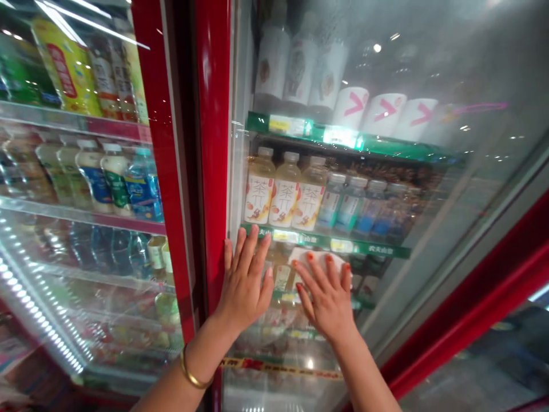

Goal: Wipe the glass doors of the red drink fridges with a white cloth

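Observation:
My left hand lies flat with spread fingers on the glass door of a drinks cooler, just right of the red door frame. A gold bangle circles that wrist. My right hand, with red-painted nails, presses a white cloth against the same glass. Most of the cloth is hidden under its fingers. Behind the glass, bottles of tea stand on a shelf with a green edge, just above my hands.
Bottled water stands beside the tea, and white bottles fill the shelf above. A second glass door to the left shows more bottles on lit shelves. Another red door frame runs across the lower right.

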`<state>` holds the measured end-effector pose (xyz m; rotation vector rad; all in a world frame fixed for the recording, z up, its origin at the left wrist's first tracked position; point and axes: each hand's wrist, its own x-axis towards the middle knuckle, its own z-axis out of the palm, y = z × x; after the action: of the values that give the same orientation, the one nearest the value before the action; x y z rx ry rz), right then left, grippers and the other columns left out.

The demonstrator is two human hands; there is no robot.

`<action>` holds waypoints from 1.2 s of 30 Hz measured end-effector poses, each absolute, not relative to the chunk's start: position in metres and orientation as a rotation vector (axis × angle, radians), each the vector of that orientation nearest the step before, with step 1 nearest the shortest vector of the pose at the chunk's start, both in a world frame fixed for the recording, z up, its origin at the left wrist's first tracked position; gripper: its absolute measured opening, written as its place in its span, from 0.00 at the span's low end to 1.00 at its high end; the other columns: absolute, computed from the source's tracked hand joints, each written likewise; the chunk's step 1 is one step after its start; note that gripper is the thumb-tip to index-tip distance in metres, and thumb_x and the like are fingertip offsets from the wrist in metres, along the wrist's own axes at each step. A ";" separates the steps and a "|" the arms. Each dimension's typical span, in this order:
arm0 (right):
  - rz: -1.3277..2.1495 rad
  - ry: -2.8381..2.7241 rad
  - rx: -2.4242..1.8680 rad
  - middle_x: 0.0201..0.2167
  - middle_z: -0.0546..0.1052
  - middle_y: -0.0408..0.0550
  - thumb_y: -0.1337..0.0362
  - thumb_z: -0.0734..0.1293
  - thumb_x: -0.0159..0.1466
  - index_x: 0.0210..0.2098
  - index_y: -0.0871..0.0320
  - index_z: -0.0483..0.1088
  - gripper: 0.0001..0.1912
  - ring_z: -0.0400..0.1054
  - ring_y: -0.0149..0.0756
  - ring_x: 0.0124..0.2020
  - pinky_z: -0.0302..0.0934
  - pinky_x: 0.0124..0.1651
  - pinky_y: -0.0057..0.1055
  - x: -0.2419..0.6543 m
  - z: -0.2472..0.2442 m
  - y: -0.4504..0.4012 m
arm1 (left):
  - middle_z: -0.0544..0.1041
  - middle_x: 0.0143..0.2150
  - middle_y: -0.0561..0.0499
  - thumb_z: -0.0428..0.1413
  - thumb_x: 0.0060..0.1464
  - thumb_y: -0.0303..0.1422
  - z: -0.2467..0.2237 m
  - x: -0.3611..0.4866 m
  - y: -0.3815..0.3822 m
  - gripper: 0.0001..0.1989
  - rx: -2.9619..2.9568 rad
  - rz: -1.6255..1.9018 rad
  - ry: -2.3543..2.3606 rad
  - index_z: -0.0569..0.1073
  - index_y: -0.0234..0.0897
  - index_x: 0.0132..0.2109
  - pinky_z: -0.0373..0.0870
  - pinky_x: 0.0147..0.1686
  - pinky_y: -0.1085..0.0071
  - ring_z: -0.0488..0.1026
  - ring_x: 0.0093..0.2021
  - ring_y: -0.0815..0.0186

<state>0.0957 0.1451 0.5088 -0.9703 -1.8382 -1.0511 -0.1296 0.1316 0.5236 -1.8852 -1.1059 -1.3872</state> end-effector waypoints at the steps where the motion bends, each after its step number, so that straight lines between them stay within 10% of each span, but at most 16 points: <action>1: -1.014 -1.759 -1.035 0.82 0.59 0.37 0.60 0.63 0.77 0.78 0.41 0.61 0.31 0.34 0.44 0.86 0.30 0.86 0.55 0.104 0.515 0.147 | 0.44 0.87 0.47 0.51 0.73 0.29 0.526 -0.131 0.131 0.40 -1.910 -1.397 -1.091 0.45 0.44 0.84 0.33 0.85 0.46 0.38 0.87 0.54; 5: -0.930 -1.580 -1.193 0.86 0.46 0.44 0.60 0.60 0.78 0.83 0.43 0.44 0.38 0.31 0.59 0.86 0.32 0.82 0.73 0.084 0.565 0.158 | 0.48 0.86 0.45 0.47 0.77 0.37 0.531 -0.138 0.129 0.37 -1.966 -1.506 -1.025 0.43 0.42 0.85 0.39 0.85 0.48 0.43 0.86 0.56; 13: -1.068 -1.968 -0.904 0.79 0.65 0.34 0.54 0.64 0.78 0.81 0.37 0.53 0.35 0.39 0.42 0.86 0.21 0.86 0.50 0.047 0.522 0.145 | 0.48 0.86 0.42 0.45 0.78 0.43 0.531 -0.149 0.130 0.37 -1.963 -1.543 -0.909 0.43 0.37 0.84 0.45 0.84 0.56 0.45 0.86 0.60; 20: -0.977 -1.710 -0.995 0.84 0.53 0.41 0.61 0.61 0.78 0.83 0.39 0.46 0.38 0.35 0.54 0.86 0.28 0.84 0.67 0.055 0.565 0.157 | 0.54 0.85 0.41 0.46 0.78 0.44 0.534 -0.146 0.124 0.39 -2.024 -1.460 -0.989 0.40 0.37 0.85 0.47 0.84 0.51 0.43 0.86 0.58; 25: -0.996 -1.932 -0.883 0.80 0.63 0.37 0.59 0.61 0.79 0.83 0.42 0.44 0.38 0.34 0.41 0.86 0.23 0.86 0.53 0.016 0.549 0.148 | 0.53 0.85 0.39 0.45 0.78 0.43 0.524 -0.151 0.117 0.40 -2.013 -1.575 -1.012 0.36 0.34 0.84 0.56 0.82 0.52 0.47 0.86 0.58; 31: -0.922 -1.648 -1.062 0.86 0.42 0.37 0.62 0.60 0.79 0.83 0.37 0.41 0.38 0.31 0.51 0.87 0.27 0.85 0.64 0.072 0.556 0.152 | 0.52 0.85 0.42 0.50 0.77 0.38 0.521 -0.153 0.113 0.38 -2.017 -1.438 -1.045 0.45 0.36 0.84 0.46 0.84 0.55 0.43 0.86 0.59; 36: -1.005 -1.827 -0.956 0.82 0.58 0.36 0.57 0.61 0.78 0.83 0.39 0.46 0.37 0.33 0.48 0.87 0.22 0.86 0.60 0.036 0.572 0.154 | 0.49 0.86 0.42 0.48 0.77 0.38 0.542 -0.131 0.112 0.37 -1.989 -1.579 -0.985 0.45 0.36 0.84 0.48 0.84 0.52 0.42 0.87 0.56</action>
<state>0.0364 0.1535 0.5718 -0.9562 -1.8269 -1.0055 -0.1312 0.1124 0.5419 -1.9886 -0.9850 -1.5794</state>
